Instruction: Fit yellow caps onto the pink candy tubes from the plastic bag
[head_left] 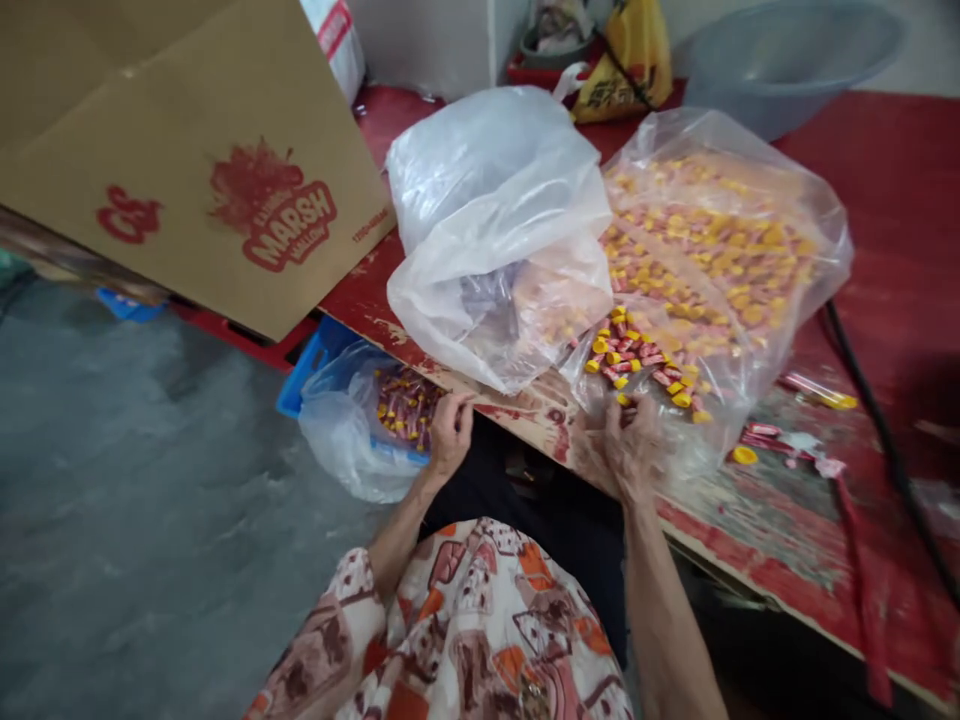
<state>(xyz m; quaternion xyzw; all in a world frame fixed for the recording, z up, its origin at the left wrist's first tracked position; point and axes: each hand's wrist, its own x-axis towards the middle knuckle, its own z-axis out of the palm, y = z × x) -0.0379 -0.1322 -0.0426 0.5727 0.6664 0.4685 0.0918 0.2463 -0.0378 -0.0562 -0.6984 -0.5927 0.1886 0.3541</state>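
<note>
My left hand [450, 435] hangs at the front edge of the red table [885, 250], fingers curled, just above a clear bag of wrapped sweets [405, 405] on the floor; what it holds is hidden. My right hand [626, 445] rests on the table edge with bent fingers, touching the mouth of a large clear bag [720, 260] full of small red pieces with yellow caps. A loose heap of those pieces [637, 360] lies right in front of that hand. Whether it grips one is unclear.
A crumpled clear bag [495, 230] stands between my hands' reach and a brown marshmallow carton [202, 170] at the left. A blue crate [315, 365] sits below the table. A grey basin [787, 55], a yellow bag [626, 65] and a black cable [877, 420] lie farther off.
</note>
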